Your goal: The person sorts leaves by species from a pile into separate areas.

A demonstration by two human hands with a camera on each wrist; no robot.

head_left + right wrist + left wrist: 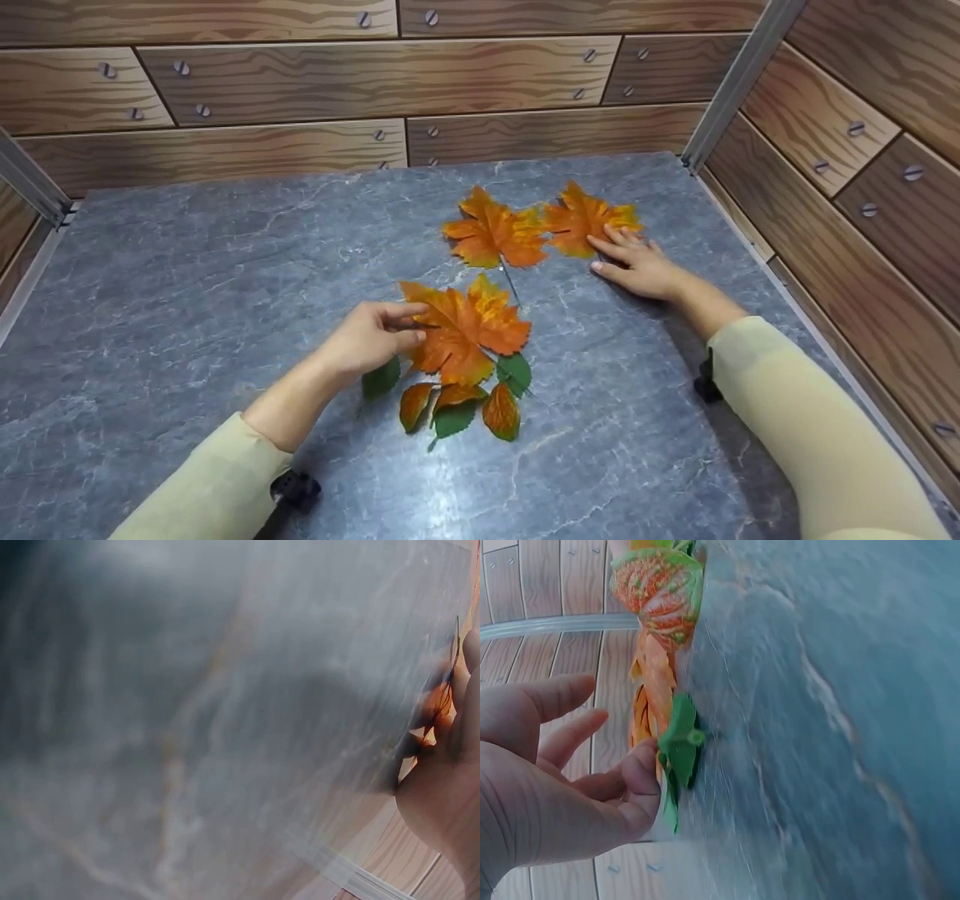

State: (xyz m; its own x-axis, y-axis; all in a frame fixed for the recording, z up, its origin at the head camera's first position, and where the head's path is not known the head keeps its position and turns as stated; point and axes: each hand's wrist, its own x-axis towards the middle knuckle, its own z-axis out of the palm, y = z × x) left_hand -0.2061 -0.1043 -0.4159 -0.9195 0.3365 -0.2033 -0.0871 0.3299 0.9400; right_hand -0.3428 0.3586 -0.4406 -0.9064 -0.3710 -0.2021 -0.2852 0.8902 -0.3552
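My left hand reaches over the left edge of a large orange artificial maple leaf, thumb and index finger apart. In the left wrist view its lower fingers bend close beside a green leaf; whether they touch it I cannot tell. Small red-green leaves and green leaves lie below the large one. My right hand has its fingers spread on the lower right of another orange maple leaf. A third orange maple leaf lies left of that one.
A grey marbled tabletop carries the leaves. Wood-patterned panels stand behind it and at both sides, joined by metal corner posts. A thin dark stem runs between the upper-left and lower maple leaves.
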